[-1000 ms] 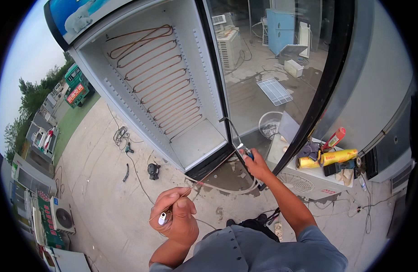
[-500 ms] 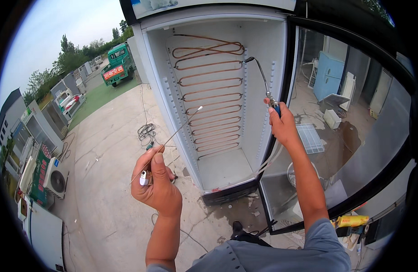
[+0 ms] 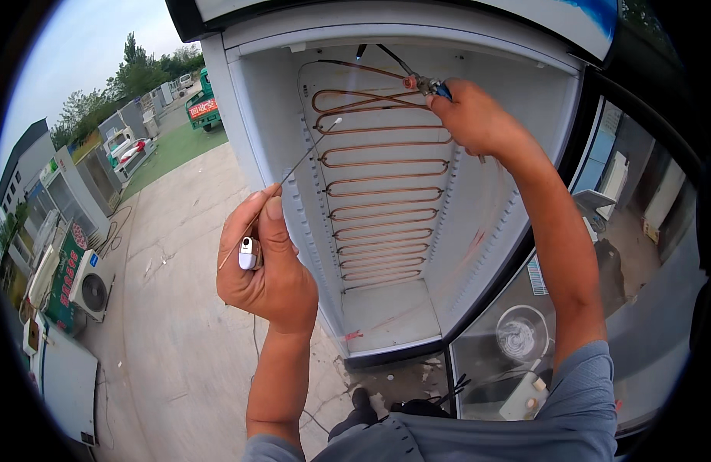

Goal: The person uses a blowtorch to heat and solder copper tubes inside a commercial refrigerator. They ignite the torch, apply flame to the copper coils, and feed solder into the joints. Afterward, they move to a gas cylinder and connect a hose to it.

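My left hand is closed around a thin brazing rod with a white blob on its upper end. A white lighter is tucked in the same hand. Up near the top of the open display fridge, my right hand grips a gas torch by its blue-knobbed handle. The torch's bent neck reaches to the upper back wall, with a faint bluish glow at its dark nozzle. Copper tubing zigzags down the fridge's back wall. The rod's white tip appears in front of its upper left bends.
The glass door stands open at the right. Behind its glass are a white bucket and a wire rack. To the left, an air-conditioner outdoor unit and a white cabinet stand on concrete; a green truck is farther off.
My right hand has raised the torch up and left, from the fridge's right side to the top of the back wall. My view has shifted closer. The left hand keeps the rod and lighter.
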`<state>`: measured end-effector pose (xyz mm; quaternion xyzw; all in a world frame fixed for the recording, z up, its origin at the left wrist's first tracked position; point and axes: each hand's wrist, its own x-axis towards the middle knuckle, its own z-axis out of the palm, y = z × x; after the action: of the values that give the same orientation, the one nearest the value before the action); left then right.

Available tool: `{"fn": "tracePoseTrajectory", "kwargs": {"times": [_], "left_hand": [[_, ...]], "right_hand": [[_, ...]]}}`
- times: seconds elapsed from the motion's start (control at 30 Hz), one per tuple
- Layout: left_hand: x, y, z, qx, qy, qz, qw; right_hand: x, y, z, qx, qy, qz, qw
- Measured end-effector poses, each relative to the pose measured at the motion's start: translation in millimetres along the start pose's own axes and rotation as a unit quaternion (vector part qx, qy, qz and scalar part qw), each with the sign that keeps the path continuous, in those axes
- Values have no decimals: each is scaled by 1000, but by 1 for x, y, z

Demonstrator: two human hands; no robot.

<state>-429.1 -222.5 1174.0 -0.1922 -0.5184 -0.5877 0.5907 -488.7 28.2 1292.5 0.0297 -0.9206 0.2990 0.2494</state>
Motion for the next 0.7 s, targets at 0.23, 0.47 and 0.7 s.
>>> {"fn": "tracePoseTrajectory", "kwargs": {"times": [0.23,0.47,0.7], "left_hand": [[12,-58,31,-26,6,55,998],[3,-90,73,-42,18,80,996],[-6,-106,95,2,21,73,997]], "right_hand": [[39,-25,0,-39,-47,63,996],[70,-10,20,-23,-31,19,999],[69,14,39,-123,38,-129,983]]}}
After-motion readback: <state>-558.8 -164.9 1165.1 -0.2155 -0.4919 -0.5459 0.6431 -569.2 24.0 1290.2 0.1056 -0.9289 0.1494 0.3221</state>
